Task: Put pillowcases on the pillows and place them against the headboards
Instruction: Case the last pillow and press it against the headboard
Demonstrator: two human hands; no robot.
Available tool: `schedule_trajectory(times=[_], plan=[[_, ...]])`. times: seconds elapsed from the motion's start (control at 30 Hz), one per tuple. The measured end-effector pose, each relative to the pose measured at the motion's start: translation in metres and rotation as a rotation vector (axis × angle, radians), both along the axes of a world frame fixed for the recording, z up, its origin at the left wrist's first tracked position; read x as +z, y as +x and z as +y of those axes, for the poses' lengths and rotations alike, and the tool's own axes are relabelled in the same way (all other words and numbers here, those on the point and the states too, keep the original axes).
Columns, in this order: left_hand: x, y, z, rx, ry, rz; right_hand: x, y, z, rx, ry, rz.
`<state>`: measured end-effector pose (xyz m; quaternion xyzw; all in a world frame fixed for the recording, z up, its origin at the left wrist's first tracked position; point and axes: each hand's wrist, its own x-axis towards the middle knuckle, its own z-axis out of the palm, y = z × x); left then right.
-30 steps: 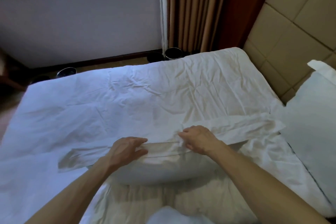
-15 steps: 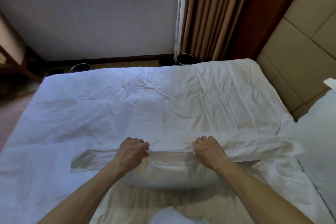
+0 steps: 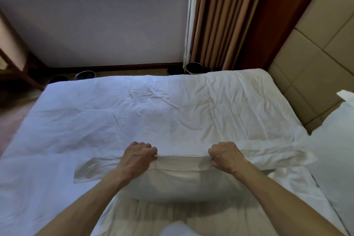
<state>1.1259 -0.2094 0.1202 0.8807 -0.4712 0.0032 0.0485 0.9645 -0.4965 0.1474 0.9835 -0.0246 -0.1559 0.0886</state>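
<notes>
Lower centre of the frame: left hand [image 3: 138,156] and right hand [image 3: 225,156] each clench the pillowcase [image 3: 88,170] edge, atop the pillow [image 3: 182,186] on the bed [image 3: 134,111]. Best pull evenly on both sides, seating the pillow without bunching

The left forearm [image 3: 90,201] and right forearm [image 3: 277,195], both bare, reach forward from the bottom of the view and angle slightly inward. The left hand [image 3: 138,156] is fisted, knuckles up, with its fingers curled under and gripping the pillowcase [image 3: 182,165] edge. The right hand [image 3: 226,156] mirrors it, clenched on the same edge. The hands are level and well apart, with straight wrists.
</notes>
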Motion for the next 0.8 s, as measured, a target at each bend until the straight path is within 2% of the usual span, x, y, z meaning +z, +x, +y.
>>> schedule_trajectory(times=[0.13, 0.33, 0.5, 0.67, 0.8], plan=[[-0.015, 0.003, 0.023, 0.043, -0.045, 0.042, -0.004, 0.007, 0.023, -0.059, -0.014, 0.041], [-0.026, 0.008, 0.074, 0.123, -0.062, 0.085, -0.012, 0.020, 0.049, -0.031, 0.230, -0.053], [-0.018, 0.013, 0.100, 0.159, -0.052, 0.120, -0.019, 0.040, 0.075, 0.004, 0.335, 0.032], [-0.014, 0.025, 0.130, 0.223, -0.016, 0.168, -0.027, 0.058, 0.097, 0.047, 0.281, 0.035], [-0.017, 0.024, 0.151, 0.361, 0.009, 0.235, -0.033, 0.061, 0.100, 0.050, 0.258, 0.031]])
